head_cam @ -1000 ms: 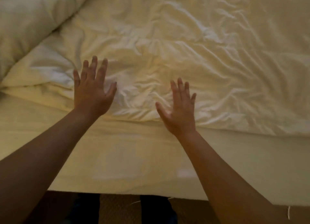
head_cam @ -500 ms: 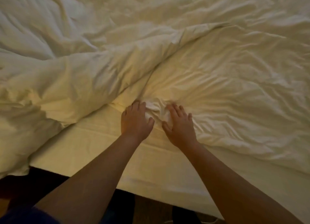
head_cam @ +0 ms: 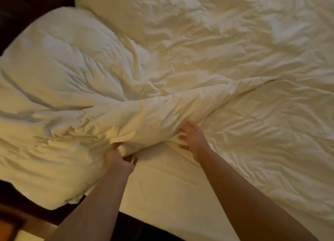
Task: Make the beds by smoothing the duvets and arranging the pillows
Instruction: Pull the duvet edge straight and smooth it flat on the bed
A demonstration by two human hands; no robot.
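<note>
A white duvet (head_cam: 126, 99) is bunched up in a big lump on the left side of the bed. Its edge is gripped by the left hand (head_cam: 120, 158), with the fingers curled round the cloth. The right hand (head_cam: 192, 140) is held wide, fingers spread, touching the duvet's fold. A bare sheet (head_cam: 162, 183) is seen below the hands.

I see dark floor (head_cam: 21, 210) under the bed's near edge. Wooden furniture (head_cam: 10, 226), orange-brown, sits at my lower left corner, blurred.
</note>
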